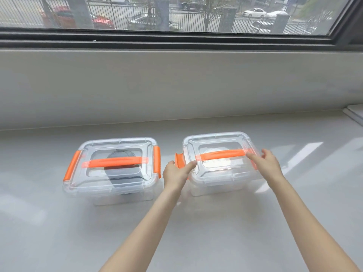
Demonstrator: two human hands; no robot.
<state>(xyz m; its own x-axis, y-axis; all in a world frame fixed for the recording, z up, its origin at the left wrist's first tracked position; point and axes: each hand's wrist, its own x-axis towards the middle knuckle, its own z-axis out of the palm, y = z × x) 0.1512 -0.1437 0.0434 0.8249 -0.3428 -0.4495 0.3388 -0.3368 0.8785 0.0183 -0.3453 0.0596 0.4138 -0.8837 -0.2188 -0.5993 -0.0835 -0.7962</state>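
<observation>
Two clear plastic boxes with orange handles and side latches stand side by side on a pale counter. The left box [113, 171] is latched on both sides and holds a dark round object. The right box [222, 163] holds something white and round. Its left orange latch [179, 160] is flipped outward. My left hand [175, 173] is at that box's left edge, thumb lying on the lid corner, fingers beside the open latch. My right hand [267, 163] touches the lid's right edge with straight fingers, covering most of the right latch.
The pale counter [176, 222] runs back to a low grey wall under a window [176, 14]. A white flat edge [355, 114] shows at the far right. Bare counter lies in front of the boxes and to both sides.
</observation>
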